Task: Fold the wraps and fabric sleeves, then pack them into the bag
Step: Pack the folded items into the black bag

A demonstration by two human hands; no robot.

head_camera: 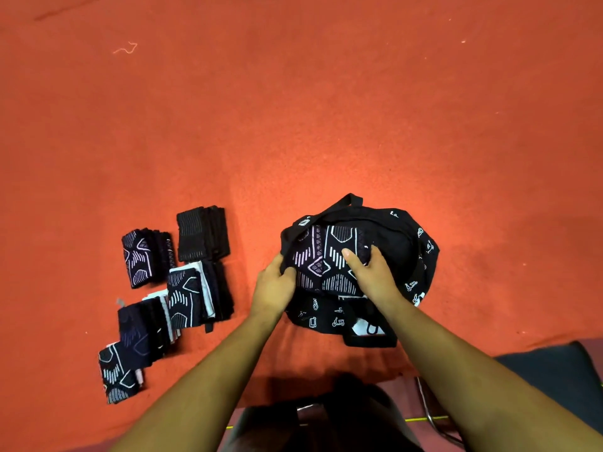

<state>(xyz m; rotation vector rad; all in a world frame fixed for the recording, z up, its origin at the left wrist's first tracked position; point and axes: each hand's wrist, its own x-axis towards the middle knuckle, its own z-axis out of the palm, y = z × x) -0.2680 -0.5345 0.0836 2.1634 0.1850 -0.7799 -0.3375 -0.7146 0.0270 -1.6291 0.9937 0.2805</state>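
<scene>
A black bag [421, 243] printed with small white icons stands open on the orange surface, its handles at the far and near sides. A folded stack of dark sleeves with white and pink line patterns [326, 259] sits in its mouth. My left hand [274, 288] grips the stack's left edge together with the bag's rim. Over the stack's right side my right hand [372, 272] curls, thumb lying on top. To the left lie several folded piles: patterned sleeves [140, 256], black wraps [202, 233], and more stacks [189, 295] trailing toward the near left [117, 373].
The orange cloth surface [326, 109] stretches far beyond the bag. A dark cushion [554, 380] and a metal chair frame [430, 415] sit at the near right. A bit of loose thread [125, 48] lies at the far left.
</scene>
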